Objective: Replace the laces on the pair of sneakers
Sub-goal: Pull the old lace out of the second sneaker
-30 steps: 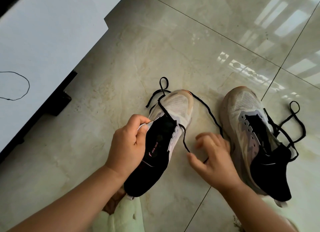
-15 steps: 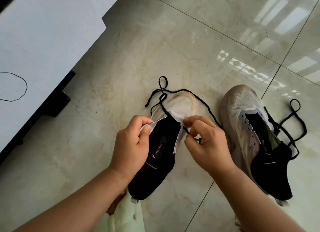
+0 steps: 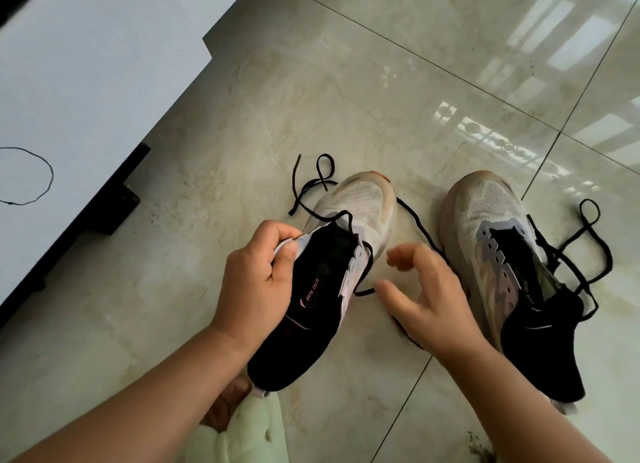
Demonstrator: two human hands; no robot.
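Two white-and-black sneakers lie on the tiled floor. My left hand (image 3: 258, 275) pinches the left eyelet flap of the left sneaker (image 3: 332, 275). A black lace (image 3: 414, 222) runs through its lowest eyelets, looping past the toe on the left and trailing right under my right hand (image 3: 426, 296). That hand hovers beside the shoe with fingers spread and holds nothing. The right sneaker (image 3: 502, 265) lies further right with a loose black lace (image 3: 585, 241) bunched along its right side.
A white cabinet (image 3: 86, 81) with a dark base stands at the left, and a thin black string (image 3: 33, 175) lies looped on its top. Pale green fabric (image 3: 242, 431) shows at the bottom edge. Glossy floor tiles (image 3: 381, 81) stretch beyond the shoes.
My right hand let go of the lace at the left sneaker's right eyelets and drew back to the right with fingers spread. The lace now trails lower. My left hand kept its pinch.
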